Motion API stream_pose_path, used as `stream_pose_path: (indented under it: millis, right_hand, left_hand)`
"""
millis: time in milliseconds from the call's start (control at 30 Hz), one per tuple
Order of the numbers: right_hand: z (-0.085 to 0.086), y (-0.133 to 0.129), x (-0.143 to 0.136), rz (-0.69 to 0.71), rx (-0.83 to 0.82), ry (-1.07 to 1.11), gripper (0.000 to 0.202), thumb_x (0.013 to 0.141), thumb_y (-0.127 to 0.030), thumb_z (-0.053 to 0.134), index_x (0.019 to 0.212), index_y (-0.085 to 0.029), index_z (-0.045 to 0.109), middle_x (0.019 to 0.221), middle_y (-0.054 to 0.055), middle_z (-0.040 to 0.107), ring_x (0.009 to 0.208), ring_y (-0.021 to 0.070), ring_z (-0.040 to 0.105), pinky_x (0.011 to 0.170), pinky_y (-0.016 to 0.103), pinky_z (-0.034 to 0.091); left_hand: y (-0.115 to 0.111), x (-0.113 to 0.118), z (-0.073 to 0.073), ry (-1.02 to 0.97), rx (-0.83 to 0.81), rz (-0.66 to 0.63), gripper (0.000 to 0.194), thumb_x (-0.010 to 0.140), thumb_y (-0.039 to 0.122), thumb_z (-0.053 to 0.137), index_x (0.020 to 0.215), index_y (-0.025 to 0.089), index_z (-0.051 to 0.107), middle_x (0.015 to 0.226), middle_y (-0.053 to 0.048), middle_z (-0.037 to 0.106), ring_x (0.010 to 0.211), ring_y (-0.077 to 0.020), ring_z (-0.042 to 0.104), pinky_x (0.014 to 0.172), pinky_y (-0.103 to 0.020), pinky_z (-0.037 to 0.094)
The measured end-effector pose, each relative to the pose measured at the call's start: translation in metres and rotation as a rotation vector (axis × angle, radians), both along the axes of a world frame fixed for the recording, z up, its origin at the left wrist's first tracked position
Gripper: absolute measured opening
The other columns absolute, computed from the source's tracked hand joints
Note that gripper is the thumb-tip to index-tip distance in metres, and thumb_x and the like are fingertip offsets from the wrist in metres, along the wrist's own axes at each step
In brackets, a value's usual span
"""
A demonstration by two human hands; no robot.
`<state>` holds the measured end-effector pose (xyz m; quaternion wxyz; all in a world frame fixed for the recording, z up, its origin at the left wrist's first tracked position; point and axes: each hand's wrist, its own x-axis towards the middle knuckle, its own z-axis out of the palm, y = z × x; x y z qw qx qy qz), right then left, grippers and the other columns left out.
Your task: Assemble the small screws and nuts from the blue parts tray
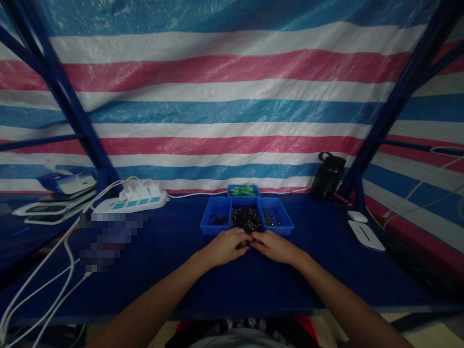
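Observation:
My left hand [230, 245] and my right hand [273, 245] meet over the front edge of the blue bins, fingertips almost touching. Both are closed in a pinch. Something small and dark seems to sit between them, too small to name. Just beyond the fingers, the middle blue bin holds a heap of small black and brassy parts [246, 217]. In the left blue bin [208, 217] lie a few dark pieces [219, 220]. The right blue bin [285, 217] has several small shiny metal parts [271, 218]. Behind them, a smaller bin contains green pieces [243, 190].
A white power strip [132, 205] with plugs and white cables [68, 237] occupies the left side, near stacked devices [60, 205]. A black bottle [328, 176] stands at the back right. Nearer are a white case [357, 216] and a flat white object [366, 236].

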<state>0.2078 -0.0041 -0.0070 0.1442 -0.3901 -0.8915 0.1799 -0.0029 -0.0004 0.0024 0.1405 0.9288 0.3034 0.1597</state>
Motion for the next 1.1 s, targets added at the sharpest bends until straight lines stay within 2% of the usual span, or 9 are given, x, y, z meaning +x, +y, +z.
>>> stream_pose_path:
  millis: [267, 433, 600, 1100]
  right_hand:
    - [0.0037, -0.0015, 0.0007, -0.018, 0.019, 0.001, 0.016, 0.093, -0.025, 0.047, 0.095, -0.019, 0.061, 0.078, 0.001, 0.066, 0.068, 0.0138, 0.060, 0.062, 0.022, 0.035]
    - [0.0076, -0.0046, -0.0003, -0.035, 0.079, 0.010, 0.019, 0.094, -0.029, 0.046, 0.095, -0.019, 0.062, 0.075, 0.001, 0.067, 0.068, 0.0139, 0.060, 0.061, 0.022, 0.034]
    - [0.0071, -0.0062, -0.0023, -0.018, 0.076, 0.020, 0.021, 0.094, -0.030, 0.047, 0.092, -0.019, 0.064, 0.077, 0.001, 0.068, 0.068, 0.0134, 0.061, 0.062, 0.022, 0.036]
    - [0.0073, -0.0028, 0.0013, -0.060, 0.072, 0.036, 0.017, 0.091, -0.028, 0.050, 0.093, -0.019, 0.064, 0.070, 0.000, 0.065, 0.064, 0.0132, 0.059, 0.059, 0.022, 0.034]
  left_hand:
    - [-0.0006, -0.0005, 0.0050, 0.069, 0.030, 0.132, 0.011, 0.087, 0.023, 0.052, 0.092, 0.019, 0.061, 0.078, 0.000, 0.062, 0.072, -0.0144, 0.058, 0.061, -0.022, 0.037]
    - [-0.0027, 0.0020, 0.0015, 0.163, 0.022, 0.153, 0.011, 0.087, 0.024, 0.050, 0.085, 0.019, 0.060, 0.073, 0.000, 0.065, 0.064, -0.0145, 0.060, 0.054, -0.021, 0.034]
    - [-0.0048, 0.0045, -0.0016, 0.202, 0.048, 0.129, 0.013, 0.088, 0.027, 0.050, 0.083, 0.019, 0.060, 0.073, -0.001, 0.066, 0.066, -0.0167, 0.063, 0.054, -0.022, 0.037]
    - [-0.0051, 0.0038, 0.0043, 0.202, 0.007, 0.163, 0.013, 0.089, 0.026, 0.048, 0.085, 0.019, 0.059, 0.071, -0.001, 0.065, 0.065, -0.0159, 0.063, 0.057, -0.021, 0.039]
